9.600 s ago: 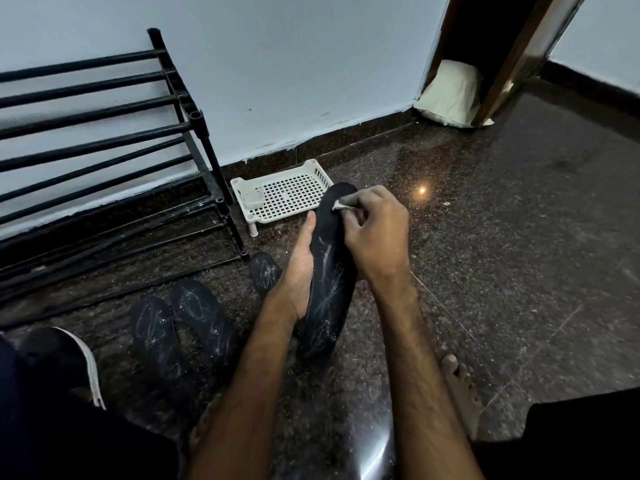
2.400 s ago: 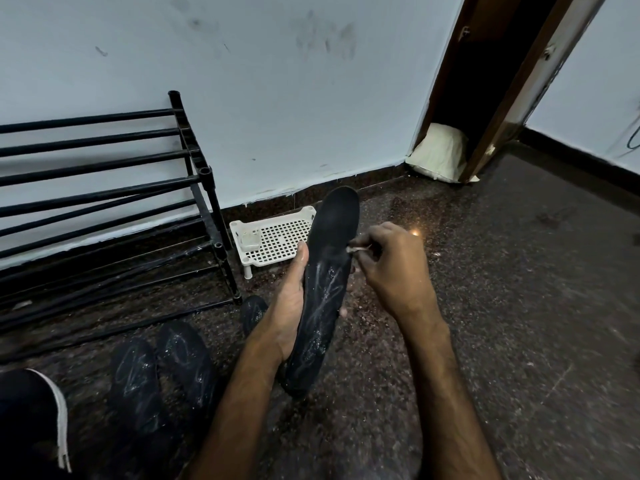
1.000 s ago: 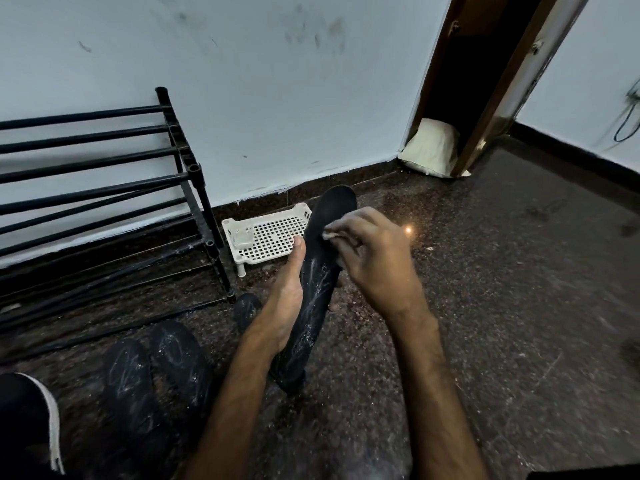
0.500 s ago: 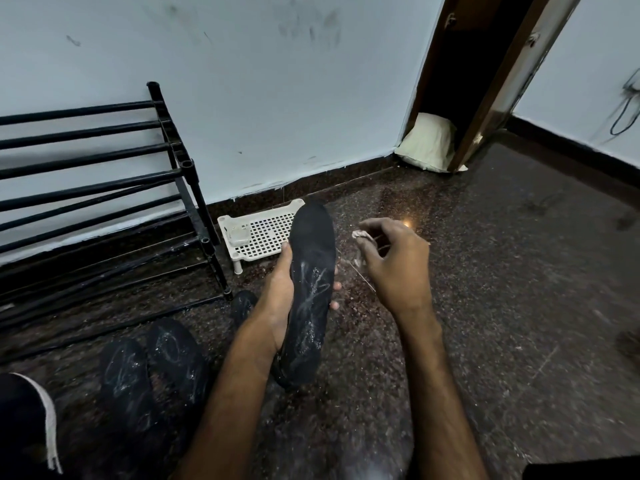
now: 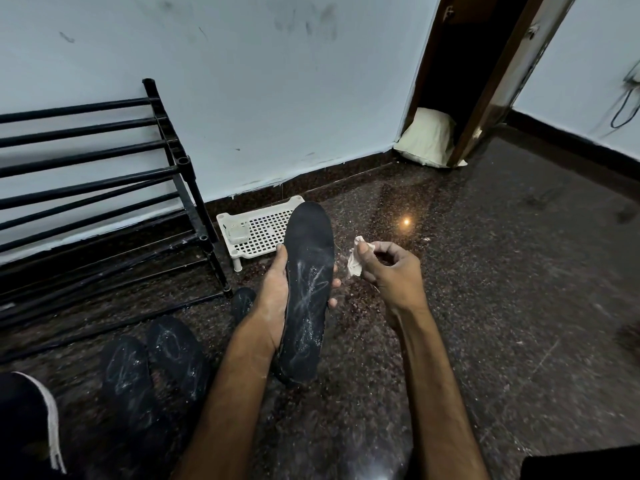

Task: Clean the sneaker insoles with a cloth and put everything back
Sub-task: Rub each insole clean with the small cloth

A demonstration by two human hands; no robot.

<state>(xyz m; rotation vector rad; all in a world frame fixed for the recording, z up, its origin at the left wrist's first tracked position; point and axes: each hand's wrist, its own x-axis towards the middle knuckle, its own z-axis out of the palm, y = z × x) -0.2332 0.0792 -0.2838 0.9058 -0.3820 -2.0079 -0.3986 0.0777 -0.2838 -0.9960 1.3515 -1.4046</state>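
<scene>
**A:** White chalky streaks cross the insole (image 5: pixel 306 292), I see. Is it not clean?

**B:** Not yet, I'd say. The left hand (image 5: pixel 277 299) grips it from behind, toe end up, and the right hand (image 5: pixel 391 271) pinches the cloth (image 5: pixel 355 261) just beside it, not touching.

**A:** And the rest?

**B:** Two more insoles (image 5: pixel 126 382) lie on the floor (image 5: pixel 485 271) near the rack (image 5: pixel 183 188), and both are streaked. None is back in the sneaker (image 5: pixel 31 420). Most of the job remains.

Dim bluish light leaves one orange glint (image 5: pixel 406 222) on the polished floor (image 5: pixel 512 278), and the edges bow and perhaps blur.
</scene>
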